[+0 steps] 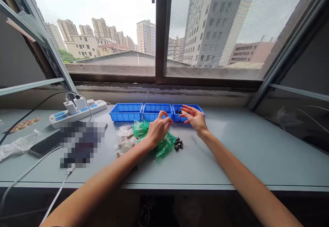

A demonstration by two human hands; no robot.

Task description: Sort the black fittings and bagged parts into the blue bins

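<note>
My left hand [158, 130] is over the green plastic bag [166, 145], its fingers curled into a pinch; whatever may be between the fingertips is too small to make out. My right hand [195, 118] reaches over the front rim of the right blue bin [177, 107], fingers stretched and apart, with nothing visible in them. Small black parts lie inside that bin, partly hidden by the hand. A small pile of black parts [178, 144] sits on the table beside the green bag. Clear plastic bags [125, 139] with contents hard to make out lie left of the green one.
The middle bin [156, 109] and left bin [127, 112] stand in a row below the window. To the left are a white power strip [96, 107] with plugs, white cables [31, 168], a dark flat device [45, 144] and a blurred-out patch. The table's front edge [180, 186] is near.
</note>
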